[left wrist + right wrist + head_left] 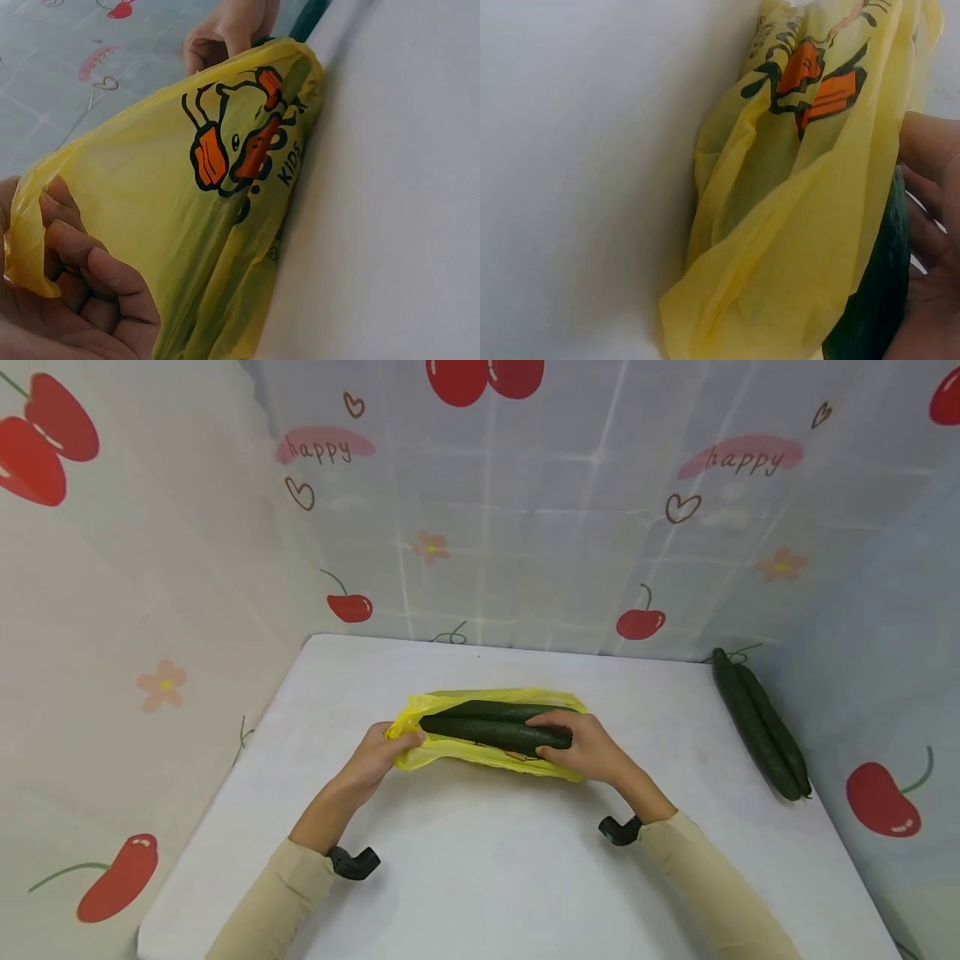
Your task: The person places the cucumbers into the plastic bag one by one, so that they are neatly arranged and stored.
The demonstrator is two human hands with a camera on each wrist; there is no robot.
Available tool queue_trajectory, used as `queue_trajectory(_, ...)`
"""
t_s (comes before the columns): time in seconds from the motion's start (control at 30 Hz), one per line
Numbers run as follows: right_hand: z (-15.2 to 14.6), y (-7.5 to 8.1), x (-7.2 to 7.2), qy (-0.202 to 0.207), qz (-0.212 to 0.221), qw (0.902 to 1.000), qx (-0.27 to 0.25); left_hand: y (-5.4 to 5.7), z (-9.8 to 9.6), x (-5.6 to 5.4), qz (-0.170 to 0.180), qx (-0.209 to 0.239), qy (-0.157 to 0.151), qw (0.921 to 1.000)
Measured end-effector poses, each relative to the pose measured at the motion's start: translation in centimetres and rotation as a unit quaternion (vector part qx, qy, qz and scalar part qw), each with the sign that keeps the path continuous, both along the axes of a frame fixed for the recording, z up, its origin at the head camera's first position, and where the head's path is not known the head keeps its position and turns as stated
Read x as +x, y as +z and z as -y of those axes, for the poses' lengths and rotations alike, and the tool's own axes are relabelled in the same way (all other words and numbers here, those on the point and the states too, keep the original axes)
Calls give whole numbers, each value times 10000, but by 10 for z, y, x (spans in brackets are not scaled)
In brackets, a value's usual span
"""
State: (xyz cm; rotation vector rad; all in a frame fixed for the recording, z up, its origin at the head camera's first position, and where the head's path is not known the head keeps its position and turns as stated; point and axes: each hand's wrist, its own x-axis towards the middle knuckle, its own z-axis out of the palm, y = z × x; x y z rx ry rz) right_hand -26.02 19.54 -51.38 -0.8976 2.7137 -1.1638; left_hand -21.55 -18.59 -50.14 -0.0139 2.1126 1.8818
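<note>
Closest of all, two beige sleeves, left sleeve (277,893) and right sleeve (712,885), reach in from the near side of the yellow bag (442,749), each with a black wrist device at its cuff, left device (355,863) and right device (621,830). The white table (480,877) spreads beneath the bag and all round it. At the bag's left end, the left hand (378,750) grips the bag's edge, fingers curled round the thin film. At the bag's right end, the right hand (588,747) grasps the near cucumber (487,730) close to that cucumber's right end. Both it and the far cucumber (495,709) lie side by side in the bag's opening, lengthwise along it, and green shows through the film. A cartoon print (244,142) in orange and black marks the bag's near side. Well apart to the bag's right, another pair of cucumbers (750,727) lies slantwise by the table's edge. Beyond the bag, behind the table, hangs a cherry-patterned curtain (525,527).
</note>
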Motion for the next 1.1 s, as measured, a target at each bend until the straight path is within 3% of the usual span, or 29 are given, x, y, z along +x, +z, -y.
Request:
queue_trajectory(0.1, 3, 1, -2, 79, 22, 9998, 168, -1, 0, 1, 13, -22, 39, 10000)
queue_trajectory(0.27, 6, 3, -1, 543, 203, 9978, 327, -2, 1, 2, -10, 42, 67, 10000)
queue_trajectory(0.53, 13, -3, -5, 628, 608, 9958, -262, -4, 0, -2, 27, 82, -30, 10000)
queue_trajectory(0.7, 21, 1, -3, 345, -123, 9992, 188, -3, 1, -3, 56, -54, -63, 10000)
queue_trajectory(0.9, 26, -1, 1, 264, -1240, 9895, 699, -3, 2, -1, 178, -48, -32, 9998)
queue_trajectory(1.0, 27, -4, 1, 297, -1319, 9892, 562, -3, 4, -1, 152, -27, -18, 9999)
queue_trajectory(1.1, 27, -6, 1, 217, -1133, 9923, 457, -1, 3, -1, 85, 38, -29, 10000)
